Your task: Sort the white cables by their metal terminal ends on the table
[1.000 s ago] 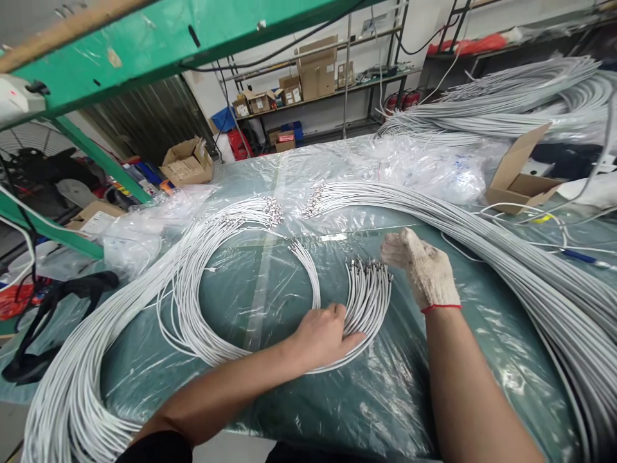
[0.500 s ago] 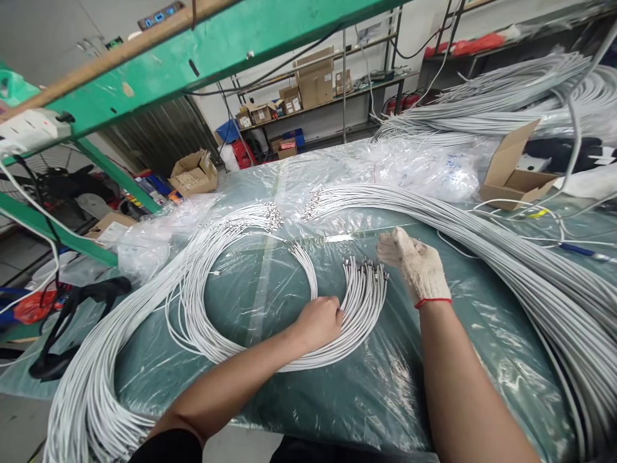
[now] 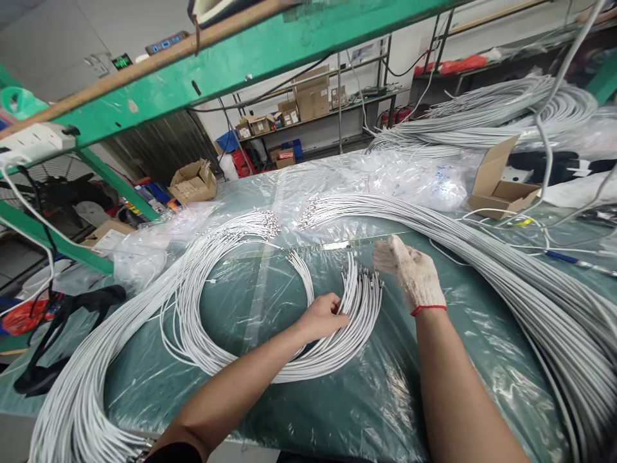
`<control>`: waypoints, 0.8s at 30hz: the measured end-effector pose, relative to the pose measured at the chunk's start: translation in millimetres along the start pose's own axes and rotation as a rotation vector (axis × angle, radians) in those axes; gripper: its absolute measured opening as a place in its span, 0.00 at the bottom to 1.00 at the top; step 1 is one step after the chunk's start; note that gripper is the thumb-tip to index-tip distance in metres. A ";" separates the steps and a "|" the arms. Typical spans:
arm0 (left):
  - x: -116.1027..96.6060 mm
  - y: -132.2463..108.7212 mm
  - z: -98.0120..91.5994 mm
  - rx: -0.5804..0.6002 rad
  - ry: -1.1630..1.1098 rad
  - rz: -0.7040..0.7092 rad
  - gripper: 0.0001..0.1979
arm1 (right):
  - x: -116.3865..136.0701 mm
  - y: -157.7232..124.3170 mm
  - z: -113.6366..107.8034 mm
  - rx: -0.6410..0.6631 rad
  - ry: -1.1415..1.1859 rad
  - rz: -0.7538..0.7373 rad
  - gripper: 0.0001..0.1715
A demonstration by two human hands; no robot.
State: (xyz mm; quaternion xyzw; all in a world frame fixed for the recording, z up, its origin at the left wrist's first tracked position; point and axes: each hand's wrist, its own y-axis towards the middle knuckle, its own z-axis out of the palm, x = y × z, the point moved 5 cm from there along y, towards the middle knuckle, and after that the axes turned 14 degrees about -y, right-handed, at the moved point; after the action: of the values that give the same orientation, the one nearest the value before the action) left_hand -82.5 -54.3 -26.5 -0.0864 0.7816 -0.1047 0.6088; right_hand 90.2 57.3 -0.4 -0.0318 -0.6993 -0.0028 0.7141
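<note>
My bare left hand [image 3: 322, 317] is at the inner side of a curved bundle of white cables [image 3: 364, 321], its thumb and fingers closed on a few of them. Those few stand slightly higher than the others, and the metal-tipped ends [image 3: 366, 278] point away from me. My right hand [image 3: 411, 269], in a cream knitted glove with a red cuff, hovers just right of those ends. Its fingers are curled closed, and whatever they hold, if anything, is hidden. A smaller group of cable ends [image 3: 301, 267] lies left of my left hand.
A large cable bundle [image 3: 486, 257] curves along the right, another [image 3: 91, 360] along the left. Clear plastic film covers the green table [image 3: 376, 399]. An open cardboard box [image 3: 504, 190] and plastic bags [image 3: 419, 177] sit at the back. A green beam [image 3: 270, 51] crosses overhead.
My left hand's grip has loosened from a fist, with thumb and forefinger now further apart. A few cables have risen above the others. My right hand stays closed beside the ends.
</note>
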 end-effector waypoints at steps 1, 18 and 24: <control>0.4 1.3 0.9 0.021 -0.130 -0.006 0.08 | 0.5 -0.2 -0.7 -0.008 0.007 -0.001 0.21; -29.9 32.6 21.1 0.295 -0.693 0.068 0.26 | 5.4 -11.6 17.2 0.215 0.089 -0.044 0.24; -29.5 30.2 27.2 0.321 -0.744 0.072 0.24 | 18.4 -24.8 28.5 0.345 -0.153 -0.141 0.21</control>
State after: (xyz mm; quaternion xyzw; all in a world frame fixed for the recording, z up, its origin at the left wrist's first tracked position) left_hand -49.1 -19.1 -13.6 0.0051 0.4843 -0.1655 0.8591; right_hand 60.9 34.7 19.6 0.1400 -0.7420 0.0693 0.6520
